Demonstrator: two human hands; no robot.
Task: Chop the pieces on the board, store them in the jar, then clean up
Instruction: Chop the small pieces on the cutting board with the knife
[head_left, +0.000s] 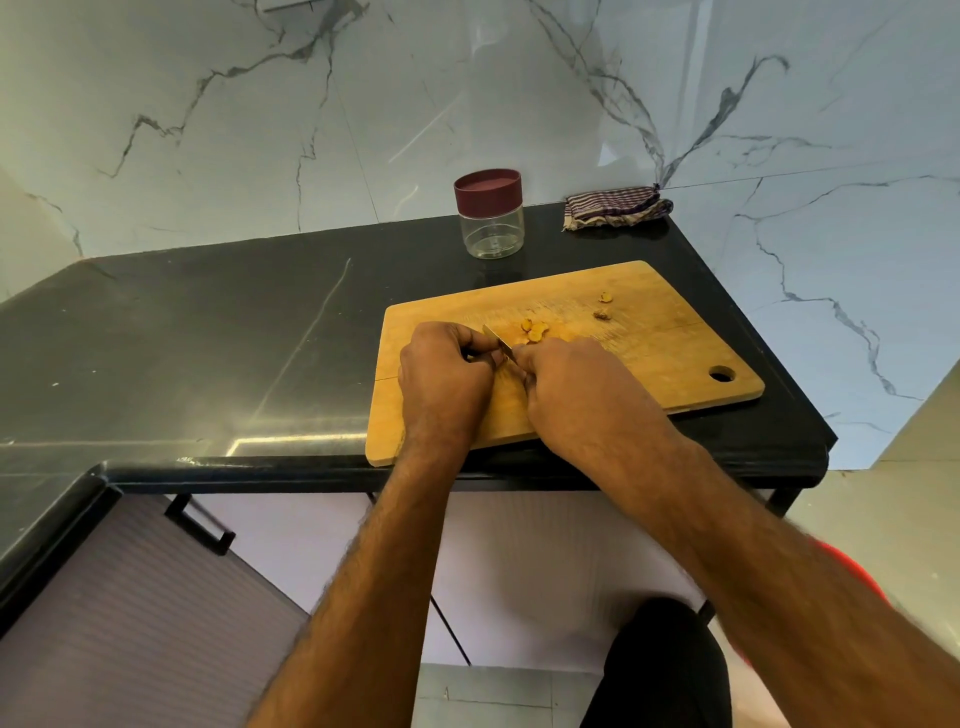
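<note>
Chopping part way done; left hand fingers curled round knife handle; right hand fingers bent over piece being cut, piece itself hidden; small pile of cut bits on board at 12 o'clock from hands; two more bits at 1 o'clock; jar on surface past board at 12 o'clock, lid on, nothing inside; cloth at 1 o'clock; filling jar and cleaning not started.

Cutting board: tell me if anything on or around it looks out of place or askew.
The cutting board lies askew, and its near corner juts past the counter's front edge. Two small pieces sit apart from the main pile. The jar stands upright with its lid on, and nothing is spilled.
</note>
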